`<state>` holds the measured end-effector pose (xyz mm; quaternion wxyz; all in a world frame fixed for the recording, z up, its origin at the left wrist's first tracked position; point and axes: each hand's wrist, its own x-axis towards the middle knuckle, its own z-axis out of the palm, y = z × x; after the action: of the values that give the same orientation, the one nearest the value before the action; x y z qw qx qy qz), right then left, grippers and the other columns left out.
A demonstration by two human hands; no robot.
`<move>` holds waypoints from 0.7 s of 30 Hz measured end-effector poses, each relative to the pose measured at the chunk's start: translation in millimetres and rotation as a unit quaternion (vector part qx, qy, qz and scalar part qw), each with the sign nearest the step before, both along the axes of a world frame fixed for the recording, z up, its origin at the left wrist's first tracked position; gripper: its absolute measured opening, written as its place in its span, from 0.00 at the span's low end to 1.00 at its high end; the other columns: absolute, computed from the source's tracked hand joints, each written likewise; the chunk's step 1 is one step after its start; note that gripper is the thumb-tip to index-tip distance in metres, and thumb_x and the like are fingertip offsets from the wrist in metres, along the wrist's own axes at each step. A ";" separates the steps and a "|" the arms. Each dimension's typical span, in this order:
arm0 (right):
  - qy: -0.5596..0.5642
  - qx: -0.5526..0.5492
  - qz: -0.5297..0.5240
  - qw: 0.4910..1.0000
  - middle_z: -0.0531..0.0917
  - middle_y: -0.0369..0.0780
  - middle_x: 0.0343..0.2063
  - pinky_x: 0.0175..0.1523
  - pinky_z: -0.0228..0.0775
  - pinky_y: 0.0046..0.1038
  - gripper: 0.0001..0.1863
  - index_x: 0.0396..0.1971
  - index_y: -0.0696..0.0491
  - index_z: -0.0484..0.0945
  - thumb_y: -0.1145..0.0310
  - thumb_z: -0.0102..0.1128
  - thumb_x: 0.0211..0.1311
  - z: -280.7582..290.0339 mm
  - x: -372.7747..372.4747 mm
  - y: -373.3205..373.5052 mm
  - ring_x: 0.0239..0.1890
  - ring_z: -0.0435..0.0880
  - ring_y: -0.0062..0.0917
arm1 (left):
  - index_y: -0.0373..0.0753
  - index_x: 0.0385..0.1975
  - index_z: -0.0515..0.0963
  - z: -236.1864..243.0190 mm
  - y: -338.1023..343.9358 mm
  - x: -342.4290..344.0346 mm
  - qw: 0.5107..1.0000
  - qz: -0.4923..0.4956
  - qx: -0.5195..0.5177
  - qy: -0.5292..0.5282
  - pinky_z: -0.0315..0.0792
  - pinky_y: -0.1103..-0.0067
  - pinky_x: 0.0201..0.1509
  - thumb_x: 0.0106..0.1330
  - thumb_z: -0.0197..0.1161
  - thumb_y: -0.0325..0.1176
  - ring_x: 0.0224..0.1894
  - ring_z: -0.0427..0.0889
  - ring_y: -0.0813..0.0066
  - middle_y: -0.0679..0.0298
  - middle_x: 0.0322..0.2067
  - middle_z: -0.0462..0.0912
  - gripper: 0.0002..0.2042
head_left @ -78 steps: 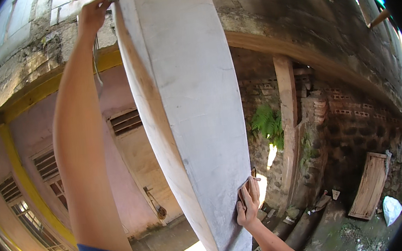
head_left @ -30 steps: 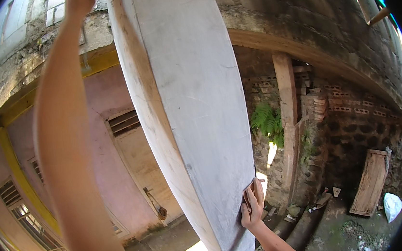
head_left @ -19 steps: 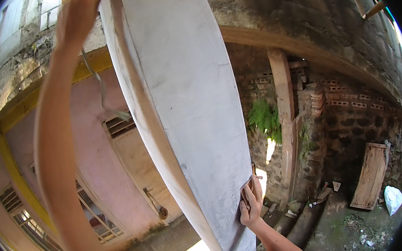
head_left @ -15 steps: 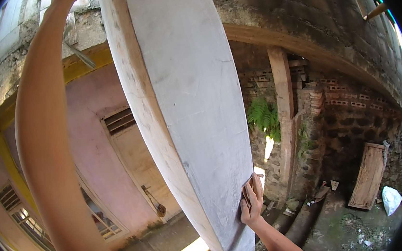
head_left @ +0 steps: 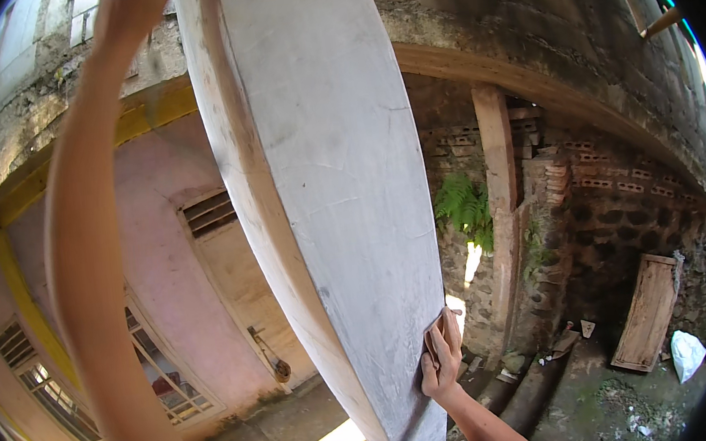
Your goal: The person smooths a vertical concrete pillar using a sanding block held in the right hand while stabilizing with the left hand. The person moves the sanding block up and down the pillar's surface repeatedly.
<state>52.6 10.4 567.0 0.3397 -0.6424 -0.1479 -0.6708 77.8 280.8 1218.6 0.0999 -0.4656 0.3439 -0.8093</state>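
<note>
You are holding a brown piece (head_left: 429, 339) in your right hand (head_left: 442, 361) against the grey column (head_left: 340, 171), left hand (head_left: 133, 10) raised (grip indeterminable), a white bag (head_left: 687, 355) concealing its contents.

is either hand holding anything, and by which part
Right hand: seemingly a thin brown piece, gripped part unclear. Left hand: cannot tell, cut off at top.

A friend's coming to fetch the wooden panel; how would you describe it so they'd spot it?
Start at the tall grey column and look right, to the dark stone wall. The wooden panel slants before it, left of a white bag; its long, brown rectangular shape sets it apart.
</note>
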 end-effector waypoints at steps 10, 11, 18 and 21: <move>0.039 -0.055 -0.038 0.997 0.69 0.63 0.68 0.75 0.49 0.59 0.29 0.57 0.65 0.79 0.54 0.50 0.70 10.1 -8.5 2.2 0.71 0.64 0.64 | 0.46 0.45 0.89 -46.9 13.9 105.7 0.977 -0.099 -0.168 0.090 0.78 0.61 0.47 0.72 0.62 0.44 0.39 0.87 0.49 0.52 0.41 0.89 0.13; 0.039 -0.077 -0.037 0.996 0.69 0.64 0.67 0.75 0.47 0.60 0.30 0.56 0.65 0.79 0.53 0.49 0.70 18.0 -9.7 1.9 0.71 0.63 0.65 | 0.44 0.44 0.89 -65.7 8.8 107.9 0.979 -0.133 -0.150 0.047 0.78 0.62 0.46 0.71 0.62 0.39 0.38 0.87 0.50 0.53 0.39 0.88 0.11; -0.025 -0.164 -0.055 0.985 0.65 0.57 0.73 0.78 0.45 0.53 0.30 0.66 0.60 0.74 0.61 0.51 0.68 204.2 -2.2 -12.7 0.75 0.60 0.57 | 0.40 0.45 0.86 -137.6 -18.5 31.1 0.987 -0.084 -0.100 0.095 0.75 0.66 0.38 0.71 0.63 0.29 0.32 0.84 0.54 0.55 0.32 0.83 0.08; -0.046 -0.151 -0.064 0.985 0.63 0.53 0.75 0.79 0.44 0.51 0.30 0.70 0.55 0.71 0.59 0.50 0.72 251.3 -3.3 -15.7 0.77 0.57 0.52 | 0.39 0.44 0.85 -115.2 -32.5 0.3 0.990 -0.118 -0.060 0.039 0.76 0.65 0.39 0.73 0.61 0.31 0.33 0.83 0.49 0.54 0.32 0.83 0.08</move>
<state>49.3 -5.3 818.2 0.1878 -0.6629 -0.2214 -0.6901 78.1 248.3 1103.4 -0.0381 -0.4581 0.3505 -0.8160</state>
